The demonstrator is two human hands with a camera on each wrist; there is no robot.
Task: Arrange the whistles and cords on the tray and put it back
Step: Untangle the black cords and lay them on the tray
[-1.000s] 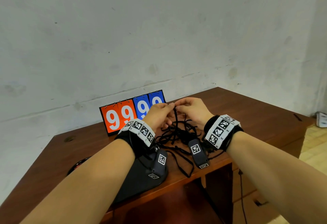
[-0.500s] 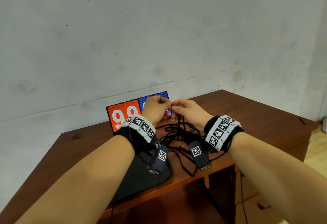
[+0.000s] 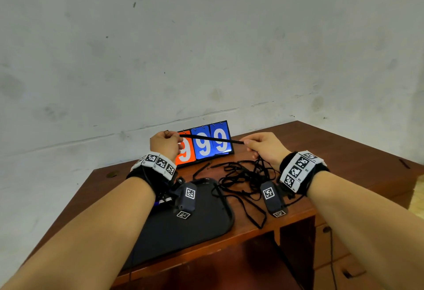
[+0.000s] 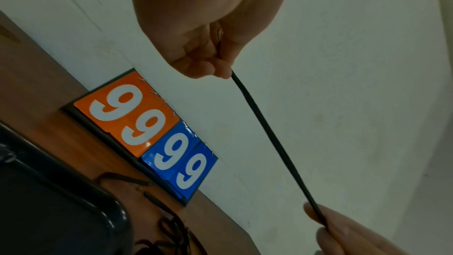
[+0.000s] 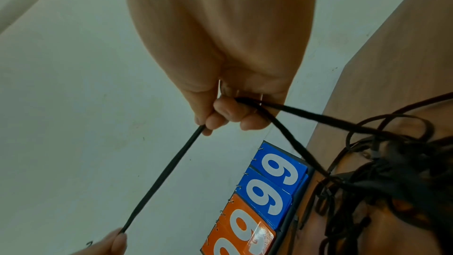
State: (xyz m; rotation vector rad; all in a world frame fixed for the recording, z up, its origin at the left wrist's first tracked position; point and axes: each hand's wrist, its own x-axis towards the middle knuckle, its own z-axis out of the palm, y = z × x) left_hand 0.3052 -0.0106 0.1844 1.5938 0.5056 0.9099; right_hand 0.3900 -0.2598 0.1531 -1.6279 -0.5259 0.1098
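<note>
A black cord (image 3: 211,139) is stretched taut between both hands, above the table and in front of the scoreboard. My left hand (image 3: 165,143) pinches its left end (image 4: 235,77). My right hand (image 3: 259,144) pinches the other part of the cord (image 5: 171,164), and two strands trail from that hand down to a tangle of black cords (image 3: 245,177) on the table. A black tray (image 3: 202,223) lies near the front edge, under my left wrist. No whistle is plainly visible.
An orange and blue flip scoreboard (image 3: 206,145) reading 99 99 stands at the back against the grey wall. The brown wooden table (image 3: 344,152) drops off at the front and right. One cord loop (image 3: 257,218) reaches toward the front edge.
The hands were together over the tangle; they have moved apart, left going left and right going right, drawing one cord out straight between them.
</note>
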